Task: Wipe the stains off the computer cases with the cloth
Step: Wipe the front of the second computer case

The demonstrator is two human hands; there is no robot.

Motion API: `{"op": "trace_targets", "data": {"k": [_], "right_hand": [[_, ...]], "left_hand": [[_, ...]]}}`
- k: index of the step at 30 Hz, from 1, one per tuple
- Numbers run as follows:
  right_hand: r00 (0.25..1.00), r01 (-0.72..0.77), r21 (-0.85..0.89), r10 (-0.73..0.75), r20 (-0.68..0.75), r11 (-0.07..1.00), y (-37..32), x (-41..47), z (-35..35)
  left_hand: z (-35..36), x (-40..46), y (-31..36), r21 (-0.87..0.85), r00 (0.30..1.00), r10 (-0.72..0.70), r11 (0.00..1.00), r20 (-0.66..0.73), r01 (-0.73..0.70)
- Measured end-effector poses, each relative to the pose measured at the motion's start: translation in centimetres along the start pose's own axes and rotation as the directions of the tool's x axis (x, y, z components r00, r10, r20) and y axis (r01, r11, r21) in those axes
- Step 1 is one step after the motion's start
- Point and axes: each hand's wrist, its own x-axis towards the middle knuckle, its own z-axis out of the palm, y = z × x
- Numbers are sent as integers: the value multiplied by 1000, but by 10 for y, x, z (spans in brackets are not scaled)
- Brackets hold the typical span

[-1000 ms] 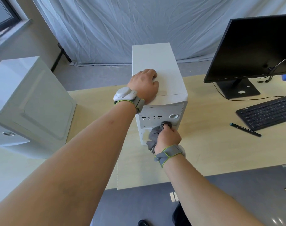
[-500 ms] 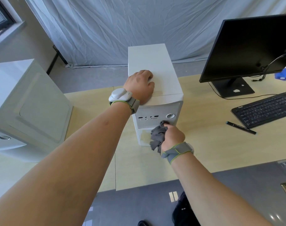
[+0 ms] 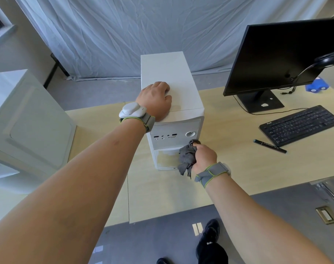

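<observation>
Mid-wipe on the front of the middle case on the table: left hand laid flat on top (steadying), right hand clutching the bunched cloth against the panel; next, likely rubbing across the yellowish patch.

cloth grey | computer case white | keyboard black

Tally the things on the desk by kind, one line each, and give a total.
Computer cases: 2, middle, left
Cloth: 1, in the right hand
Monitor: 1
Keyboard: 1
Pen: 1
Blue toy car: 1
Total: 7
</observation>
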Motion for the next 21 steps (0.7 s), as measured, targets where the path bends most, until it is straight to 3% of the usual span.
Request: {"op": "trace_targets", "data": {"k": [3,6,12,16,19,21], "right_hand": [[987,157,-61,-159,-30,986,-18,1,9],[933,351,-8,-350,-84,936,-22,-6,7],[964,253,-289,-265,-2,923,-14,13,-10],[939,341,-91,-343,-10,936,-31,-10,-1],[860,510,-74,-511,1,857,-47,-31,3],[839,541,-106,-543,13,834,-52,-41,5]], "left_hand": [[0,-1,-1,-2,1000,10,1000,-6,-10],[2,-1,0,-4,1000,15,1000,-3,-15],[2,-1,-2,-7,1000,14,1000,7,-14],[3,1,-3,2,1000,21,1000,0,-21],[4,1,-3,16,999,32,999,-5,-32],[3,1,-1,31,999,41,999,-2,-41]]}}
